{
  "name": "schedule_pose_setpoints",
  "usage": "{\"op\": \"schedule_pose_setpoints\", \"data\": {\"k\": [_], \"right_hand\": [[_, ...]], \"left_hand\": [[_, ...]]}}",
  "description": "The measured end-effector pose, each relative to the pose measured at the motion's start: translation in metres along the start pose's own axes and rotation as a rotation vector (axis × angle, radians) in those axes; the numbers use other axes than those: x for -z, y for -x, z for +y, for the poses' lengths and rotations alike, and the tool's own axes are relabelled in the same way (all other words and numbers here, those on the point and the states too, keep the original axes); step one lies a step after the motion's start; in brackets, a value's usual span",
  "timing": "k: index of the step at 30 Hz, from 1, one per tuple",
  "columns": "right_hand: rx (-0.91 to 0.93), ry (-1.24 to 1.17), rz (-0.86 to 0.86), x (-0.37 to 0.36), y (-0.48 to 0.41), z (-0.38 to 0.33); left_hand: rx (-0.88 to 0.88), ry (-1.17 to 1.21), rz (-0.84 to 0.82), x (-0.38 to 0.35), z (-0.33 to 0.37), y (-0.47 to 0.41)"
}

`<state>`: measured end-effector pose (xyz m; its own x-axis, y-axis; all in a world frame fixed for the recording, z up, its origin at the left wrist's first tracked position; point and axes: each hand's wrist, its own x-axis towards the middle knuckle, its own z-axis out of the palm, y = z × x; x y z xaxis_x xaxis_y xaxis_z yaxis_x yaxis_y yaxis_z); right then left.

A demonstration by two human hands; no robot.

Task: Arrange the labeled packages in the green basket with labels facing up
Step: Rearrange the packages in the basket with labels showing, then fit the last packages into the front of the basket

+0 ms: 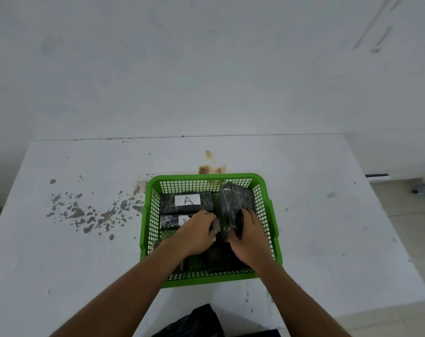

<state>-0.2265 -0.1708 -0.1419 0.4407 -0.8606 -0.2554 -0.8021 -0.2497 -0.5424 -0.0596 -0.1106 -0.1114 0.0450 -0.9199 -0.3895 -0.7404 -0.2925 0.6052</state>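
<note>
The green basket (272, 215) sits on the white table, near its front edge. Inside at the back left lies a black package (167, 203) whose white label reads A, facing up. Below it a second black package (169, 221) shows part of a white label, half hidden by my left hand (197, 235). On the right a larger black wrapped package (233, 203) stands tilted, no label showing. My right hand (249, 235) grips its lower end; my left hand's fingers touch its left edge. More dark packages (218, 259) lie under my hands.
The white table (85, 263) carries grey paint chips at the left and a brown stain (210, 167) behind the basket. A black plastic bag (197, 322) lies at the table's front edge. A wall stands close behind the table. A bottle (423, 189) lies on the floor, far right.
</note>
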Motion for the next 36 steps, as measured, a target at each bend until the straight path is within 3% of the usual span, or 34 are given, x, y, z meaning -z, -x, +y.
{"op": "schedule_pose_setpoints", "data": {"k": [4,9,13,15,17,22,28,36], "right_hand": [[-0.011,-0.481,0.071,0.016,0.006,0.008],[-0.356,-1.096,0.094,0.026,0.0,0.011],[-0.423,-1.307,0.063,0.031,-0.001,0.012],[-0.4,-1.123,0.056,0.03,-0.002,0.01],[-0.32,-0.746,0.108,0.03,-0.004,0.008],[0.022,-0.224,0.169,0.031,0.002,0.009],[0.027,0.031,0.182,0.017,0.011,0.008],[-0.052,0.31,-0.169,0.005,0.0,0.018]], "left_hand": [[0.047,0.044,-0.002,-0.008,0.005,0.002],[0.145,0.149,-0.019,-0.011,0.012,-0.006],[0.232,0.283,-0.025,-0.011,0.012,-0.013],[0.243,0.315,-0.023,-0.013,0.01,-0.016],[0.239,0.328,-0.002,-0.014,0.01,-0.02],[0.186,0.193,0.02,-0.02,0.008,-0.023],[0.092,0.13,-0.03,-0.028,0.012,-0.025],[0.086,0.006,-0.042,-0.02,0.003,-0.012]]}}
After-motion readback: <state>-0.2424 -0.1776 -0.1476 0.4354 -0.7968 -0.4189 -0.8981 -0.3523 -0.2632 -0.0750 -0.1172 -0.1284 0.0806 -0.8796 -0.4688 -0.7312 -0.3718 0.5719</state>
